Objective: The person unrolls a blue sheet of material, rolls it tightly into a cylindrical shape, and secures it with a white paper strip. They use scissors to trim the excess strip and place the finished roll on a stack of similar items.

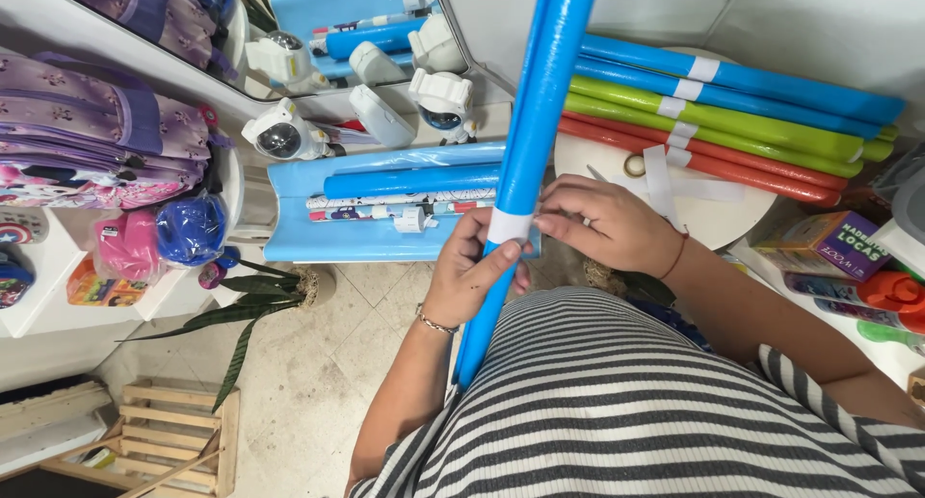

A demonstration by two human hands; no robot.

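The blue paper roll [536,122] stands upright against the person's torso. The left hand [472,276] wraps it; the right hand [602,223] pinches its white band [509,225]. Probably light, slick, crushable; best gripped mid-length.

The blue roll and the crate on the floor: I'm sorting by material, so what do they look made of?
The blue roll looks like glossy paper or plastic film: smooth sheen, thin rolled tube, with a white paper-like band around it. The crate looks like bare, unfinished wood: pale slats with visible grain.
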